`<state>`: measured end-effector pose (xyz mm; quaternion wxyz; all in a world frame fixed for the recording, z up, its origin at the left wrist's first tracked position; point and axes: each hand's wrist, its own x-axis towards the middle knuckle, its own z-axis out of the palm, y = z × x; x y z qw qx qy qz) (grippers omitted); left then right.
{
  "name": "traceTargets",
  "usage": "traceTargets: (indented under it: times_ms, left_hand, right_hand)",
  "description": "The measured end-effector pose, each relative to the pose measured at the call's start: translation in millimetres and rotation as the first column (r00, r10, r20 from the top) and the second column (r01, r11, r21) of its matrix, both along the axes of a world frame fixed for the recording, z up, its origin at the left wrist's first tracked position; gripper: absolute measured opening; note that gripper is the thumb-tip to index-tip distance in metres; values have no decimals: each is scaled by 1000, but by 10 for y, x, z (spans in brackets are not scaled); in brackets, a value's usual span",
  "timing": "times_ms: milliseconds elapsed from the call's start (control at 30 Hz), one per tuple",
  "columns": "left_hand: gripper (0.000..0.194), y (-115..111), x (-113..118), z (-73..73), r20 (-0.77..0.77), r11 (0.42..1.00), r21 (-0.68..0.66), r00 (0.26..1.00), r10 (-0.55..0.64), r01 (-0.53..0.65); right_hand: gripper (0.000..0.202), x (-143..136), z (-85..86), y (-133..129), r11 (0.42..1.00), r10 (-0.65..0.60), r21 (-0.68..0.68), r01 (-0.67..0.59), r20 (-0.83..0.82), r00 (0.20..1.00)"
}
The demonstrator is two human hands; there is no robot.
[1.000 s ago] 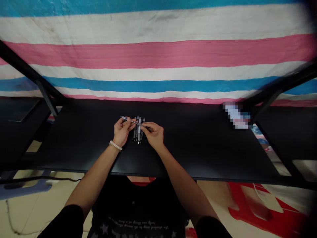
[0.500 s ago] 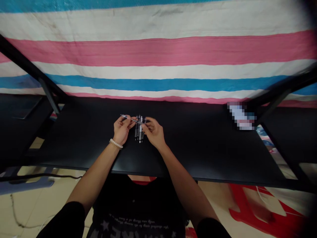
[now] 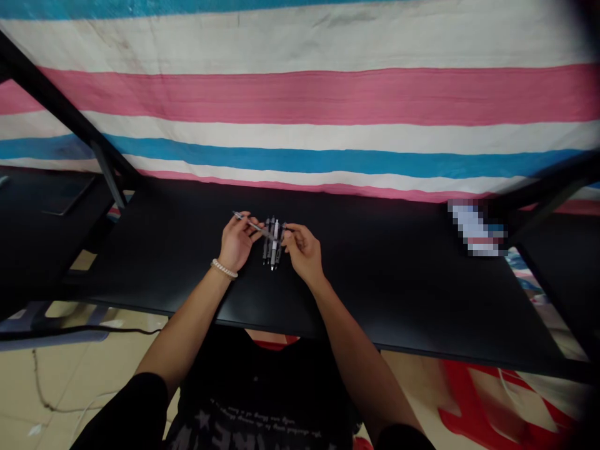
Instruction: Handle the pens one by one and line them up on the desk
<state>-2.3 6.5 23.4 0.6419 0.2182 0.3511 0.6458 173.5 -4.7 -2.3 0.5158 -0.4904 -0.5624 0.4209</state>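
A slim pen (image 3: 257, 227) is held slantwise between my two hands, above the black table (image 3: 398, 281). My left hand (image 3: 235, 245), with a pale beaded bracelet on its wrist, has the pen's upper left end at its thumb and fingertips. The other end is pinched between the thumb and fingers of my right hand (image 3: 304, 251). Under the held pen and between the hands, several pens lie side by side, a white and grey pen (image 3: 274, 247) among dark pens (image 3: 265, 250). My right fingers partly cover the rightmost ones.
A pixelated item (image 3: 475, 228) lies at the table's right end, by a black frame post. Striped sheeting (image 3: 300, 97) hangs along the back edge. Another dark table with a flat dark panel (image 3: 68, 194) stands to the left. Red stools and cables are on the floor below.
The view has shifted, so hands and pens appear slightly further right. My left fingers look more spread along the pen, and its grey end shows more between the hands.
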Motion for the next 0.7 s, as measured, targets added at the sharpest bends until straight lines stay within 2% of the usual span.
traceTargets:
  times_ms: [100,200,300,400,467,567,600,633,667,700]
  left_hand:
    - [51,-23,-190,114,165,999,-20,986,-32,36]
    - [60,-62,-378,195,195,1000,-30,981,7,-2]
    - [58,-90,-522,249,164,998,-45,985,50,-43]
    - [54,-90,-666,283,141,995,-19,985,99,-97]
    - [51,-60,-773,282,119,991,-15,984,134,-134]
    - [45,33,-917,220,0,969,-68,972,236,-236]
    - [40,70,-951,183,-90,942,-86,944,316,-324]
    - [32,103,-976,139,-216,895,-79,884,415,-439]
    - [26,129,-990,89,-369,834,-33,783,502,-550]
    - [31,146,-996,38,-530,793,54,655,538,-607]
  right_hand:
    - [35,19,-18,17,999,-34,29,31,91,995]
    - [36,32,-9,9,999,-36,43,29,167,985]
    - [36,36,0,6,998,-39,64,26,206,978]
    - [27,56,-9,29,993,-79,109,50,278,957]
    - [19,84,-17,52,988,-95,152,38,385,918]
    - [13,132,-19,71,982,-40,176,-71,558,829]
    - [11,144,-16,70,977,-6,173,-123,600,800]
    - [10,153,-9,67,970,25,170,-172,637,770]
    - [10,159,-1,62,962,47,168,-213,670,741]
    - [11,164,9,55,955,60,168,-244,697,715]
